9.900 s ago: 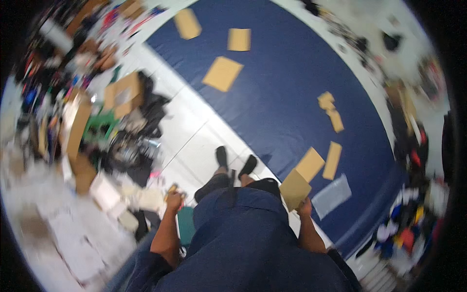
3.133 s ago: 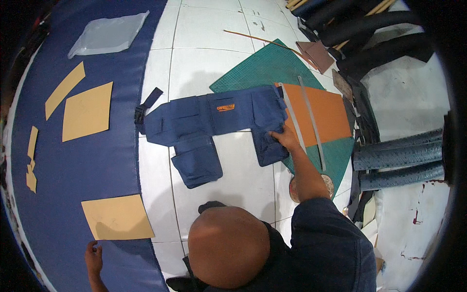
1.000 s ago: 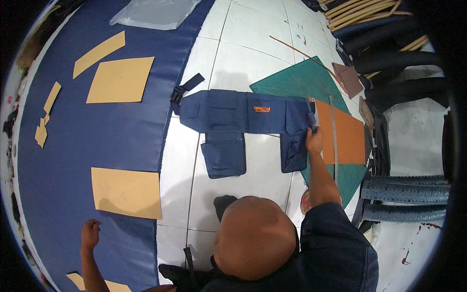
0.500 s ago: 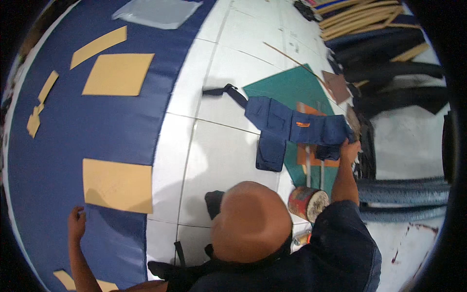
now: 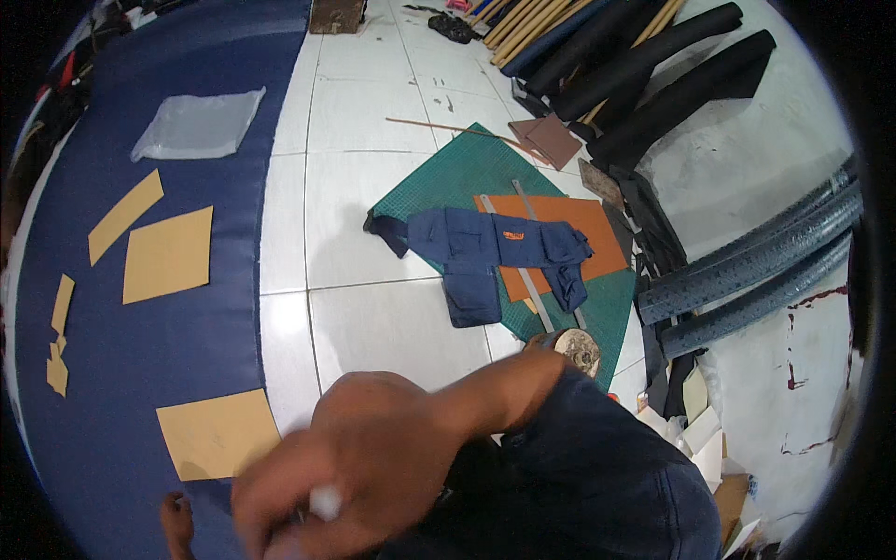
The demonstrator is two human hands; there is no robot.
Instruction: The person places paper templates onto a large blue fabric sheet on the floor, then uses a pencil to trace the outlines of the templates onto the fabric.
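Observation:
My right hand (image 5: 322, 495) is raised close in front, its arm reaching across from the right. Motion smears its curled fingers; a small whitish thing (image 5: 325, 502) shows at them, too blurred to name. At the lower left, my left hand (image 5: 177, 518) has its fingers curled in over the blue fabric, with nothing visible in them, just below a tan card piece (image 5: 219, 434). Beyond the right arm, a navy tool pouch (image 5: 471, 238) with pockets, a strap and an orange label lies spread on a green cutting mat (image 5: 420, 182), apart from both hands.
Two metal rulers (image 5: 532, 289) and an orange-brown sheet (image 5: 607, 238) lie under the pouch. A round block (image 5: 579, 353) stands by the mat. More tan pattern pieces (image 5: 168, 257) and a plastic bag (image 5: 201, 123) rest on blue fabric (image 5: 224, 345). Fabric rolls (image 5: 756, 252) lean at right.
My right hand has let go of the pouch and come back and left, close in front. The pouch now lies flat on the mat. My left hand shows lower, and the view has shifted.

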